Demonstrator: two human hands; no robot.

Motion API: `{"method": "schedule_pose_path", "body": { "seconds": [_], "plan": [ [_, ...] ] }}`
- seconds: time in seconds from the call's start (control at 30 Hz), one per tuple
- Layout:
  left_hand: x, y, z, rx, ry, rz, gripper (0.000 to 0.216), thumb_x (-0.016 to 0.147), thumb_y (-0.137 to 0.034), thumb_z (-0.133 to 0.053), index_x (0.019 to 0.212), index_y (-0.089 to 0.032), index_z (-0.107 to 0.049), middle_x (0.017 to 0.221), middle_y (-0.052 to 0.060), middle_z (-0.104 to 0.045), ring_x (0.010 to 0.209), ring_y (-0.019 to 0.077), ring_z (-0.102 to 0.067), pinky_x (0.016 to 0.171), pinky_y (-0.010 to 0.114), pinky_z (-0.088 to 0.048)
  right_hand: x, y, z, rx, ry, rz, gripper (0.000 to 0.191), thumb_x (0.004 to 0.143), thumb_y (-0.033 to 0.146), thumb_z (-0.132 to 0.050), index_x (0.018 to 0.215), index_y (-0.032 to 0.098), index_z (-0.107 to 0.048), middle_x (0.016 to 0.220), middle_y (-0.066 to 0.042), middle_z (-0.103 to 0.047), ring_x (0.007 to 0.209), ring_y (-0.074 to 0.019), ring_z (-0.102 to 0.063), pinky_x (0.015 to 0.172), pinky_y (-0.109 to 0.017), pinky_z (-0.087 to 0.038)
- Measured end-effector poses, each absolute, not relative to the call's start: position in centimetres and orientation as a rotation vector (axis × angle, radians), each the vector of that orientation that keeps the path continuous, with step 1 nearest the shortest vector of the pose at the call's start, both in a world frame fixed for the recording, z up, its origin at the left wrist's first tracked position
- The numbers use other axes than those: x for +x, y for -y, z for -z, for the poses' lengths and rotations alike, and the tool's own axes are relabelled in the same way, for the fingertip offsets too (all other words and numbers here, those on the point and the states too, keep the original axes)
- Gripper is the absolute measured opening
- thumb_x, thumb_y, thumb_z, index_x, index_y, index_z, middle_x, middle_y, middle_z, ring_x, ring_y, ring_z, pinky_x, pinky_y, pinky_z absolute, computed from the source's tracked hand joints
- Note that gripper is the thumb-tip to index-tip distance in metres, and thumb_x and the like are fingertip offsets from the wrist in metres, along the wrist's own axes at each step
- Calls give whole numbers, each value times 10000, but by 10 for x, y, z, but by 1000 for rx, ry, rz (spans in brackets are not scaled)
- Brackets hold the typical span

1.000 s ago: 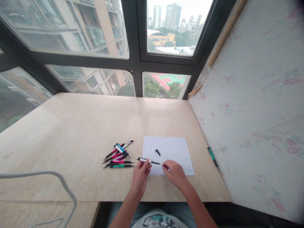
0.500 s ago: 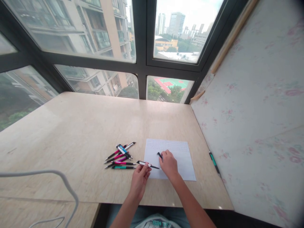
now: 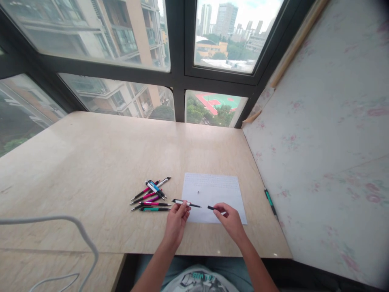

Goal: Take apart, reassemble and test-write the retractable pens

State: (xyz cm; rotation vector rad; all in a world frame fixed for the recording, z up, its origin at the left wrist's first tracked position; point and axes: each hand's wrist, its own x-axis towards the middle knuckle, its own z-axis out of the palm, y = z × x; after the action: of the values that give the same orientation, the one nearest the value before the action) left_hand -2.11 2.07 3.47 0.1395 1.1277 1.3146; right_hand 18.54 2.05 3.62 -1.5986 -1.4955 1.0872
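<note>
Between the fingertips of my left hand [image 3: 177,219] is a white pen [image 3: 186,202] with a black clip end. Its thin dark refill sticks out bare toward the right. My right hand [image 3: 228,217] pinches a short black pen grip [image 3: 210,207], lined up with the refill tip but apart from it. Both hands are over the lower part of a sheet of paper [image 3: 212,184] with faint handwriting. On that sheet lies a tiny metallic piece [image 3: 198,192], perhaps a pen tip.
Left of the paper lies a loose pile of pens [image 3: 150,195] in pink, blue, white, purple and green. A green-and-black pen [image 3: 270,202] rests along the wallpapered wall. A white cable [image 3: 82,231] loops at the lower left. Windows edge the far side of the table [image 3: 121,154].
My right hand has shifted right and turned, bringing the black grip level in front of the refill. The tiny metallic piece now shows on the paper. My left hand keeps its hold.
</note>
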Motion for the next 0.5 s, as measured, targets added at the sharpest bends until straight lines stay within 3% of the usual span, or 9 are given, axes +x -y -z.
{"method": "schedule_pose_path", "body": {
  "seconds": [0.5],
  "plan": [
    [13,-2,-40,235,-1085,-1168,282,696,-351,-812,857,-159,-684,876,38,-693,755,103,-640,671,183,-475,154,-14,-46,-1493,1593,-1046,150,805,248,-588,894,194,-697,883,-57,-714,766,-179,-654,595,-258,-499]
  ]
}}
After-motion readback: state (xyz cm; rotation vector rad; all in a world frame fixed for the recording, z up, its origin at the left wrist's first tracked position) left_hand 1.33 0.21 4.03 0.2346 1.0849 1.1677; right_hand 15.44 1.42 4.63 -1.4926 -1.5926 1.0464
